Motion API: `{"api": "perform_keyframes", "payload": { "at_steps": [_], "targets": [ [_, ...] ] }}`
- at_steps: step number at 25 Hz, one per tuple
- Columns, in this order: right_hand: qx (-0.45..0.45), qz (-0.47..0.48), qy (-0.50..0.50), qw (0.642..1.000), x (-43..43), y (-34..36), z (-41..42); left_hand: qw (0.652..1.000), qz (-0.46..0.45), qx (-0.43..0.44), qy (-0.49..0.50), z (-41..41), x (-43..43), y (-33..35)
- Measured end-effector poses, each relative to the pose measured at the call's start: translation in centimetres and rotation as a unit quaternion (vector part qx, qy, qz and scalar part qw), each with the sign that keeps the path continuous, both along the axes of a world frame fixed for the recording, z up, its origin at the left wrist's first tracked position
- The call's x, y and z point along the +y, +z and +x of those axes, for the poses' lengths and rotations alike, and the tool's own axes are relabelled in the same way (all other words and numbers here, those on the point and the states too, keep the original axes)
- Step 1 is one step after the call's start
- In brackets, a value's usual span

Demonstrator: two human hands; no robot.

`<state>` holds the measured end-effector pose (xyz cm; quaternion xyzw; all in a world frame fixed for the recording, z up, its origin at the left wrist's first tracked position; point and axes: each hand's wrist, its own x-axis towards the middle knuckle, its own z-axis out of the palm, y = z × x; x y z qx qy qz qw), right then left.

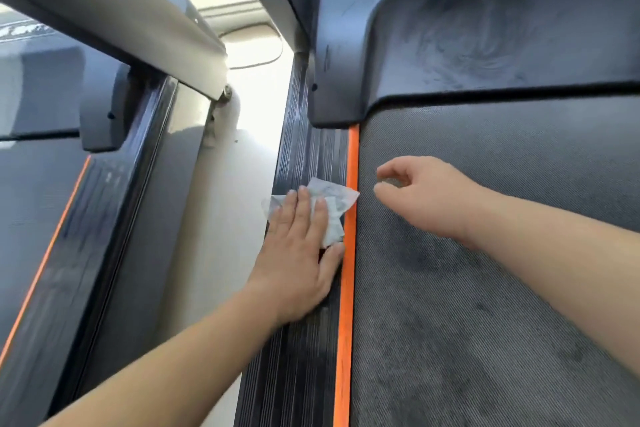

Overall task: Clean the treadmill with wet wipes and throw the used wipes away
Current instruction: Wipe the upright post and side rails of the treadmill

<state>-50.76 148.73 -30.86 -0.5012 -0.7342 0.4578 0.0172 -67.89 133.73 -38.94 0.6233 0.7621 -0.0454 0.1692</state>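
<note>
Wet wipe (334, 199) is on the ribbed side rail (298, 374) just left of the orange strip (347, 288), left hand (301, 253) pressing it flat-fingered, right hand (426, 198) loose and empty just right of the strip, so I'd wipe lengthwise along the strip, left-handed.

Left hand (298, 253) flat, right hand (426, 198) loosely curled.

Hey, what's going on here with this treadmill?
A person is cleaning a treadmill by hand. Their left hand presses a crumpled wet wipe flat against the ribbed black side rail, right beside the orange strip. The right hand is over the running belt, fingers loosely curled, holding nothing. The belt and the motor cover show dusty smears, so more wiping probably remains.
</note>
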Motion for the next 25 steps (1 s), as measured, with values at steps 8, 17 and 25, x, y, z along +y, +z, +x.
{"api": "perform_keyframes", "payload": {
  "at_steps": [8, 17, 25],
  "targets": [
    [-0.167, 0.005, 0.188, 0.968, 2.4, -4.7, 0.1, 0.998, -0.002, 0.02, 0.059, -1.7, 10.6, -1.0],
    [-0.247, -0.034, 0.272, 0.929, 3.3, -5.3, -0.2, 0.997, 0.023, 0.021, 0.078, -1.9, 12.7, -1.0],
    [-0.276, 0.024, 0.28, 0.919, 2.2, -3.2, -0.7, 0.995, 0.0, -0.003, 0.102, 1.6, 5.0, 0.0]
  ]
}}
